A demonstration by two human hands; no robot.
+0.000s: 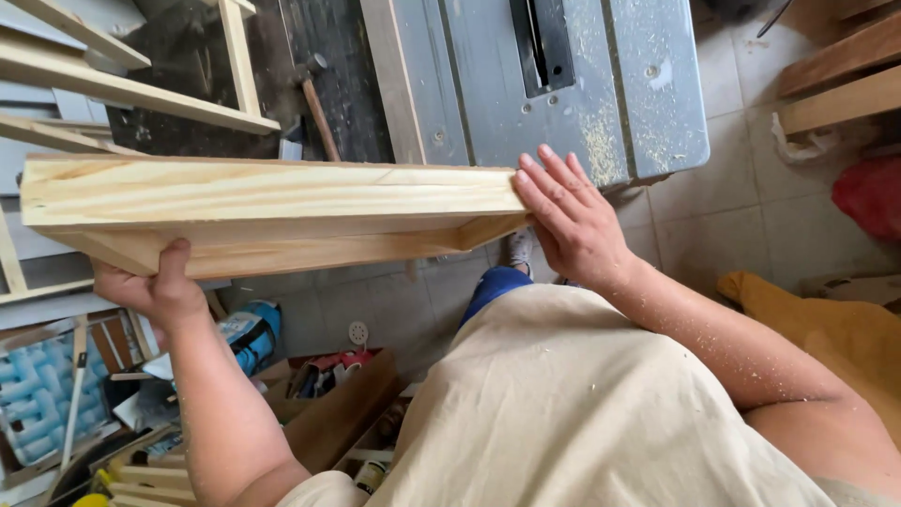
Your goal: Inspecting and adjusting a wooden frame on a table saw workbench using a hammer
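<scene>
Pale pine board [272, 211] held level between both hands, above the tiled floor [741, 225].
Left hand [155, 286] fingers grasping its lower edge; right hand [568, 221] pressed flat, fingers released, against the mitred end, near the sawdust-flecked grey saw table [582, 94].

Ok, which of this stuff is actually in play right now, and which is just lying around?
In hand:
- wooden boards, stacked pale planks
- left hand gripping under one end
- right hand flat against the other end

Lying about:
- table saw
- hammer
- cardboard box of tools on the floor
- red bag
</scene>
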